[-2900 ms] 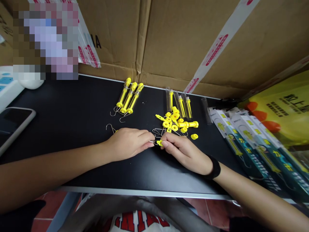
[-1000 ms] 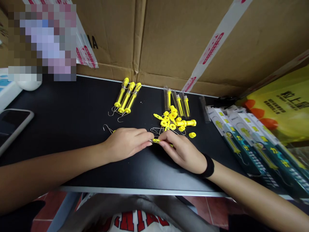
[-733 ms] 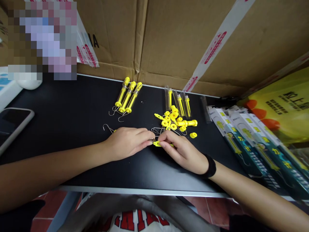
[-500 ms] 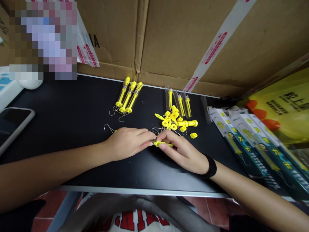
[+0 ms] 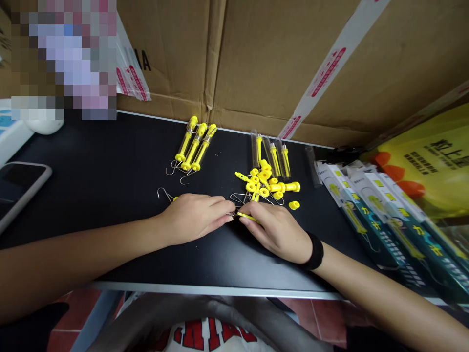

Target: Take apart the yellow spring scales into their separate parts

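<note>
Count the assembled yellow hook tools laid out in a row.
3: left one, middle one, right one, side by side on the black table beyond the left hand. Another may lie under that hand, where a wire hook sticks out.

Light is soft and even, moderately bright, with only faint shadows under the hands. The black tabletop (image 5: 110, 161) shows a dull sheen. A pixelated block covers the upper left of the frame. Wide-angle distortion bends and smears the right edge, where the packets (image 5: 384, 220) blur.
</note>
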`<state>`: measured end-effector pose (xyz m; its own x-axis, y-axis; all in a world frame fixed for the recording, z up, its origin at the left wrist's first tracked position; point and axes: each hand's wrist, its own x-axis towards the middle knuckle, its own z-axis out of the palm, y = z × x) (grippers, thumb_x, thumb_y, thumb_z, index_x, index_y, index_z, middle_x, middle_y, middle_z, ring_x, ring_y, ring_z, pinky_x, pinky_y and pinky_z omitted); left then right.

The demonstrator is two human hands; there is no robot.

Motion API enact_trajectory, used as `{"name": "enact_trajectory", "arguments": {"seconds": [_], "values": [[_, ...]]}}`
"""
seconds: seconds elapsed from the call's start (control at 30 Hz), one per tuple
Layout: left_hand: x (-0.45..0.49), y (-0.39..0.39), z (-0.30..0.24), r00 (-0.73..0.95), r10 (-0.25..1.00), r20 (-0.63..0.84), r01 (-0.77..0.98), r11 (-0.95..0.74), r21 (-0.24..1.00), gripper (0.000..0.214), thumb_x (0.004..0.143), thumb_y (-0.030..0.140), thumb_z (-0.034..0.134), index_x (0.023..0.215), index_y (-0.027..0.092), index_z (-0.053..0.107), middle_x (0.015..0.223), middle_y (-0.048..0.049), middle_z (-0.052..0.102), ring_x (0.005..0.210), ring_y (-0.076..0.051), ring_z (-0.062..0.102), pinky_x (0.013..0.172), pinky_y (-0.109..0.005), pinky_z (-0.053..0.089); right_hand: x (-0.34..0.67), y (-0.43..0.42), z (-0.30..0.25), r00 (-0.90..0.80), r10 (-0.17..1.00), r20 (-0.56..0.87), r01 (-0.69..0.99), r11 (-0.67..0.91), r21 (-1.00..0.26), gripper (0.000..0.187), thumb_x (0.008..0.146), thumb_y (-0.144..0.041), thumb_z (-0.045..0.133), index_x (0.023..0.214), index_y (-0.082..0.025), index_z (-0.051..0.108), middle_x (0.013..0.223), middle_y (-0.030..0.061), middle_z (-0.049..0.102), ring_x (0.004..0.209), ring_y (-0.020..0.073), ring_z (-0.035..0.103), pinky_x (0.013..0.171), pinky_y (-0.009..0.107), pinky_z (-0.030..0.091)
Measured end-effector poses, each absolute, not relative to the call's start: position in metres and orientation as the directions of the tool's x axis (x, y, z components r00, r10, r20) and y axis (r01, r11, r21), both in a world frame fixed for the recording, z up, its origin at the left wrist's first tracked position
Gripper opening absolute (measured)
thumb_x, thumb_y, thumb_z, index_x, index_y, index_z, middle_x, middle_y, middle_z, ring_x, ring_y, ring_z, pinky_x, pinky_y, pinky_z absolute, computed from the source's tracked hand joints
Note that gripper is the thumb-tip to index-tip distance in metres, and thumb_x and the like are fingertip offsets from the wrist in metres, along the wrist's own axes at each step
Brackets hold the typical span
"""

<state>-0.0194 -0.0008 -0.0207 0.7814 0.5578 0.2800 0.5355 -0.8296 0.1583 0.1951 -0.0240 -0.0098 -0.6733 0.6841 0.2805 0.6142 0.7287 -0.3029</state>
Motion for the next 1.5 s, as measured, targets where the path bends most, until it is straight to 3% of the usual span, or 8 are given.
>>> {"name": "enact_trajectory", "arguments": {"seconds": [0.4, 0.6, 0.8, 0.97, 1.1, 1.33, 1.5], "values": [[-0.018, -0.001, -0.02, 0.777, 0.575, 0.256, 0.553, -0.818, 0.156, 0.023, 0.095, 0.03, 0.033, 0.099, 0.021, 0.054, 0.084, 0.0018, 0.062, 0.077, -0.012, 0.061, 0.065, -0.022, 0.041, 0.194, -0.026, -0.008, -0.607, 0.773, 0.182, 0.632, 0.609, -0.48, 0.019, 0.094, -0.027, 0.036, 0.08, -0.019, 0.043, 0.063, -0.0021, 0.047, 0.055, 0.0098, 0.044, 0.055, 0.021, 0.033], [-0.018, 0.0, -0.02, 0.786, 0.559, 0.266, 0.541, -0.829, 0.144, 0.023, 0.095, 0.03, 0.034, 0.094, 0.02, 0.055, 0.079, 0.0019, 0.06, 0.073, -0.012, 0.06, 0.062, -0.021, 0.04, 0.192, -0.028, -0.008, -0.592, 0.79, 0.159, 0.655, 0.587, -0.476, 0.019, 0.094, -0.029, 0.036, 0.078, -0.02, 0.042, 0.06, -0.0035, 0.044, 0.051, 0.0098, 0.043, 0.053, 0.021, 0.031], [-0.02, 0.002, -0.02, 0.777, 0.569, 0.27, 0.546, -0.822, 0.162, 0.02, 0.093, 0.03, 0.038, 0.096, 0.021, 0.055, 0.083, 0.003, 0.062, 0.073, -0.011, 0.061, 0.062, -0.02, 0.04, 0.198, -0.023, -0.006, -0.441, 0.87, 0.218, 0.778, 0.492, -0.391, 0.021, 0.093, -0.03, 0.035, 0.081, -0.019, 0.047, 0.06, -0.0014, 0.051, 0.051, 0.0117, 0.049, 0.051, 0.022, 0.033], [-0.022, 0.002, -0.02, 0.773, 0.573, 0.273, 0.54, -0.819, 0.192, 0.023, 0.094, 0.033, 0.036, 0.093, 0.02, 0.055, 0.084, 0.003, 0.063, 0.074, -0.01, 0.061, 0.063, -0.02, 0.04, 0.22, -0.004, 0.007, -0.348, 0.812, 0.469, 0.887, 0.447, -0.117, 0.02, 0.091, -0.031, 0.042, 0.083, -0.017, 0.055, 0.074, 0.0046, 0.06, 0.066, 0.0156, 0.056, 0.059, 0.024, 0.038], [-0.023, 0.003, -0.021, 0.778, 0.542, 0.318, 0.518, -0.84, 0.162, 0.027, 0.095, 0.036, 0.035, 0.095, 0.022, 0.058, 0.081, 0.0029, 0.062, 0.073, -0.01, 0.061, 0.062, -0.02, 0.041, 0.231, 0.009, 0.008, -0.376, 0.83, 0.411, 0.922, 0.381, 0.072, 0.024, 0.09, -0.032, 0.045, 0.081, -0.017, 0.061, 0.075, 0.0062, 0.057, 0.073, 0.0188, 0.055, 0.061, 0.027, 0.038], [-0.024, 0.003, -0.021, 0.773, 0.53, 0.348, 0.516, -0.845, 0.14, 0.028, 0.094, 0.038, 0.035, 0.097, 0.022, 0.058, 0.078, 0.0031, 0.063, 0.07, -0.01, 0.061, 0.06, -0.02, 0.041, 0.235, 0.017, -0.007, -0.398, 0.841, 0.367, 0.912, 0.405, 0.061, 0.021, 0.089, -0.03, 0.047, 0.098, -0.016, 0.06, 0.083, 0.0077, 0.062, 0.074, 0.0205, 0.056, 0.062, 0.03, 0.04], [-0.024, 0.001, -0.019, 0.723, 0.597, 0.348, 0.551, -0.802, 0.233, 0.025, 0.092, 0.04, 0.041, 0.1, 0.02, 0.053, 0.076, 0.0024, 0.064, 0.065, -0.011, 0.061, 0.057, -0.021, 0.041, 0.23, 0.013, 0.001, -0.411, 0.804, 0.43, 0.892, 0.452, 0.009, 0.025, 0.089, -0.031, 0.046, 0.106, -0.016, 0.056, 0.084, 0.0089, 0.06, 0.077, 0.0223, 0.055, 0.067, 0.033, 0.041]]}}
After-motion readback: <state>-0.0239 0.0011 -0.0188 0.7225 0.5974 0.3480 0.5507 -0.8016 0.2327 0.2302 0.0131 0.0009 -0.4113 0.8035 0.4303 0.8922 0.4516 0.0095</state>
